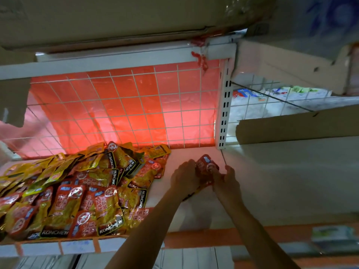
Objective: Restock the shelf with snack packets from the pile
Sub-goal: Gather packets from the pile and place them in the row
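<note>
A pile of yellow and red snack packets [77, 191] marked KONCHEW covers the left half of the white shelf [272, 181]. To the right of the pile, both my hands hold a small stack of red snack packets [206, 166] upright on the shelf board. My left hand [184, 176] grips the stack's left side. My right hand [226, 180] grips its right side, thumb on the front. The lower part of the stack is hidden between my hands.
A white wire grid [124, 109] with red plastic sheet behind forms the shelf's back. A slotted white upright [225, 113] stands at the right, with a cardboard piece [295, 127] beyond it. A cardboard box [116, 18] sits overhead. An orange price strip [194, 238] runs along the front edge.
</note>
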The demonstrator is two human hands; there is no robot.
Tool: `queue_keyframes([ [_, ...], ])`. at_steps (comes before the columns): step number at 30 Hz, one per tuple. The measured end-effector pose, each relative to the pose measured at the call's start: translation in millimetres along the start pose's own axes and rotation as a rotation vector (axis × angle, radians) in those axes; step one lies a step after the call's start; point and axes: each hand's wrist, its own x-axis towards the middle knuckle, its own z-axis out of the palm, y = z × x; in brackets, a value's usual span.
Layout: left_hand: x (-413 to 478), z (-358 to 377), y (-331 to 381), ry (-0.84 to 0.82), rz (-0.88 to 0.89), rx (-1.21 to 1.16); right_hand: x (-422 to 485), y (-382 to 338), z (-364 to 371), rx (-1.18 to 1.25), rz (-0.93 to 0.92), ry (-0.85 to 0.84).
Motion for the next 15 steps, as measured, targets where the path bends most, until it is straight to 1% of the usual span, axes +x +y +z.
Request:
queue_keyframes([
  [2, -0.2, 4.8, 16.6, -0.006, -0.023, -0.13, 1.4, 0.7, -10.3, 0.228, 0.125, 0.004],
  [4, 0.7, 10.5, 34.0, -0.023, -0.056, -0.412, 4.1, 2.5, -22.7, 0.35, 0.215, -0.026],
  [6, -0.2, 15.8, 54.9, -0.058, -0.106, -0.726, 4.2, 5.2, -39.2, 0.346, 0.214, -0.075],
  [7, -0.6, 18.8, 65.5, -0.08, -0.123, -0.828, 3.3, 7.7, -48.6, 0.331, 0.192, -0.087],
  [9, -2.3, 26.9, 87.5, -0.154, -0.139, -0.964, 1.0, 14.5, -70.8, 0.307, 0.159, -0.054],
  [11, -6.3, 35.6, 111.5, -0.234, -0.17, -1.115, -0.1, 23.6, -97.4, 0.293, 0.142, 0.013],
  [13, -11.8, 45.5, 137.8, -0.288, -0.175, -1.205, -0.4, 33.9, -127.5, 0.277, 0.13, 0.072],
  [15, -19.1, 55.9, 166.0, -0.322, -0.135, -1.196, -0.4, 44.8, -160.1, 0.266, 0.134, 0.123],
])
